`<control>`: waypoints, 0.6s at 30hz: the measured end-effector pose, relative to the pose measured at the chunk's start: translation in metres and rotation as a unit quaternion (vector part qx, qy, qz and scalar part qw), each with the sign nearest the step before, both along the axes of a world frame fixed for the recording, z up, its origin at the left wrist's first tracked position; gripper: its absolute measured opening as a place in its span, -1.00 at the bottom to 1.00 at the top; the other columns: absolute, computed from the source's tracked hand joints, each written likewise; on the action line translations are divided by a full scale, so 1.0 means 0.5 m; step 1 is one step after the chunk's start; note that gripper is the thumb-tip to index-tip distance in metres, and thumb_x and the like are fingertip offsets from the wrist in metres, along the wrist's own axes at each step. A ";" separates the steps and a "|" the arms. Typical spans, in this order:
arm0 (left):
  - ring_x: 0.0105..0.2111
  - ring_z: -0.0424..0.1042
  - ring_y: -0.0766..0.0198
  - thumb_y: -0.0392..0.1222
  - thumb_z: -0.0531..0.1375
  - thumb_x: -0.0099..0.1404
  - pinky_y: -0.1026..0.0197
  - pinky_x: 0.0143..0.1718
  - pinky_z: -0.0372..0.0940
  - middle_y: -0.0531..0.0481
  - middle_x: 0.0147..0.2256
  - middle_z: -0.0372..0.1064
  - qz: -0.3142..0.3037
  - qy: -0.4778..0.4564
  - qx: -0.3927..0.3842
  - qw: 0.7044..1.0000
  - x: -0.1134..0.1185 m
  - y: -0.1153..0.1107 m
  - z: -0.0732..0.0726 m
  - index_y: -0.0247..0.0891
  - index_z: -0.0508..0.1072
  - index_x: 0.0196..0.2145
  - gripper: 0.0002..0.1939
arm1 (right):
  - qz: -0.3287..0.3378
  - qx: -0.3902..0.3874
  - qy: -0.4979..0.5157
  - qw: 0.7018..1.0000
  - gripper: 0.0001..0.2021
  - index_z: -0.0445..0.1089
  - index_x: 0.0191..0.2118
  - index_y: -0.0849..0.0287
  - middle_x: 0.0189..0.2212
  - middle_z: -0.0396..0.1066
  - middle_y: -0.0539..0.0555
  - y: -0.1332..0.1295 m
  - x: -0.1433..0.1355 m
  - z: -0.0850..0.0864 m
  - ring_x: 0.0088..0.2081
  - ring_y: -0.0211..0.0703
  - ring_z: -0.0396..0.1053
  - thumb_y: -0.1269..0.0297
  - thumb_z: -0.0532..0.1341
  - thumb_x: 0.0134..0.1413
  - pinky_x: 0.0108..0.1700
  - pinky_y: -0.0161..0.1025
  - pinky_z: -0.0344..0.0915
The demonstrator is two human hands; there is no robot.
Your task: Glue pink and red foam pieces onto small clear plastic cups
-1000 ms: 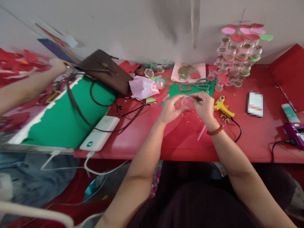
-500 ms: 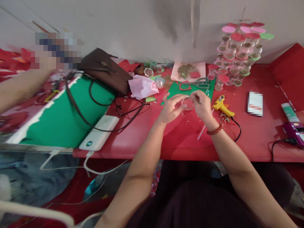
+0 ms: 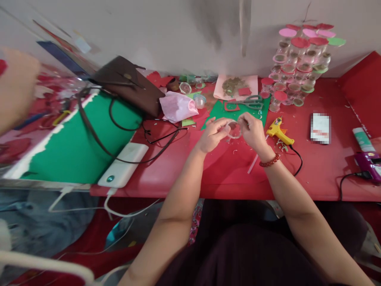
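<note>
Clear round piece (image 3: 234, 130) between hands; left hand (image 3: 211, 135) pinching edge; right hand (image 3: 253, 130) grip unclear.

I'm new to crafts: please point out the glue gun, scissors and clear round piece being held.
Glue gun (image 3: 279, 132): head view, yellow body.
Scissors (image 3: 247, 104): head view, near the pivot.
Clear round piece (image 3: 235, 137): head view, lower rim.

Left hand (image 3: 212, 135) curved, right hand (image 3: 251, 129) pinched, close together

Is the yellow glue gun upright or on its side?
The yellow glue gun lies on its side: its whole profile, nozzle to handle, faces up.
</note>
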State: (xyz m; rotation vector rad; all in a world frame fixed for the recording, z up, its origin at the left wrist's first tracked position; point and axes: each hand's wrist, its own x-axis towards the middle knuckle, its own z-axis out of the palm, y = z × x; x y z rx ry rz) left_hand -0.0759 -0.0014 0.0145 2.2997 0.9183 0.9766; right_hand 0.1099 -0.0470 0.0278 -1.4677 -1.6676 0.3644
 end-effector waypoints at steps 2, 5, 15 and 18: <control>0.09 0.54 -0.02 0.12 0.09 0.53 -0.24 0.33 0.20 -0.07 0.04 0.64 -0.030 -0.015 -0.072 0.997 -0.004 -0.005 0.012 -0.07 0.62 0.04 -0.61 | -0.001 0.018 -0.009 1.000 -0.83 0.27 -0.35 0.07 -0.39 0.46 0.04 -0.001 0.000 -0.002 -0.36 -0.18 0.32 0.40 0.07 0.30 -0.29 -0.25 0.15; 0.14 0.51 -0.06 0.19 0.11 0.50 -0.20 0.35 0.17 -0.11 0.02 0.63 -0.061 -0.040 -0.144 0.987 -0.008 -0.014 0.030 -0.13 0.63 -0.02 -0.56 | -0.012 0.061 -0.044 0.997 -0.84 0.28 -0.36 0.07 -0.37 0.47 0.06 -0.004 -0.001 -0.006 -0.33 -0.13 0.34 0.37 0.09 0.29 -0.29 -0.22 0.14; 0.04 0.56 -0.07 0.33 0.10 0.45 -0.26 0.35 0.15 -0.10 -0.06 0.65 -0.107 -0.011 -0.168 0.980 0.012 -0.021 0.023 -0.11 0.66 -0.10 -0.46 | 0.025 0.059 0.111 0.992 -0.75 0.16 -0.41 0.05 -0.50 0.28 -0.07 0.014 0.018 -0.006 -0.42 -0.25 0.24 0.30 0.07 0.37 -0.27 -0.24 0.20; 0.04 0.55 -0.06 0.28 0.10 0.47 -0.26 0.30 0.23 -0.11 -0.06 0.64 -0.092 -0.014 -0.136 0.986 0.012 -0.020 0.023 -0.10 0.65 -0.10 -0.51 | 0.014 0.047 0.158 0.986 -0.64 0.13 -0.48 0.06 -0.57 0.18 -0.09 0.019 0.028 -0.004 -0.45 -0.26 0.19 0.19 0.08 0.43 -0.29 -0.23 0.21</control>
